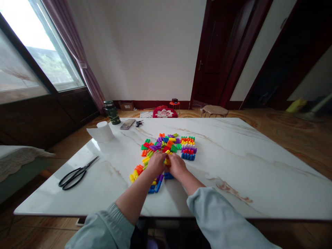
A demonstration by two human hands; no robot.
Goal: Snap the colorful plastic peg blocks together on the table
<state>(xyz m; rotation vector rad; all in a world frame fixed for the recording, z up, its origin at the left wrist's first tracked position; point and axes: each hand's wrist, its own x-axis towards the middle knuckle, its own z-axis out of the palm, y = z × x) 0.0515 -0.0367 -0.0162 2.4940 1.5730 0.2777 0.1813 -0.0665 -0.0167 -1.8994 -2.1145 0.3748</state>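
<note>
My left hand (155, 164) and my right hand (177, 166) rest close together on a white marble table (233, 173), at the near edge of a loose heap of multicoloured plastic peg-shaped building blocks (159, 147). An orange and yellow cluster of blocks (167, 161) sits between my hands, touching the fingers of both. Their fingers hide whatever they may hold. Blue blocks (168, 175) lie just below my right hand. Beyond it, sorted rows of blocks (188, 148) stand in coloured bands. A yellow, orange and blue trail of blocks (145, 178) runs below my left hand.
Black-handled scissors (75, 173) lie at the table's left. A paper roll (102, 132), a phone (127, 124), keys (138, 123) and a camouflage-patterned flask (112, 112) stand at the far left corner. The table's right side holds only veined marble.
</note>
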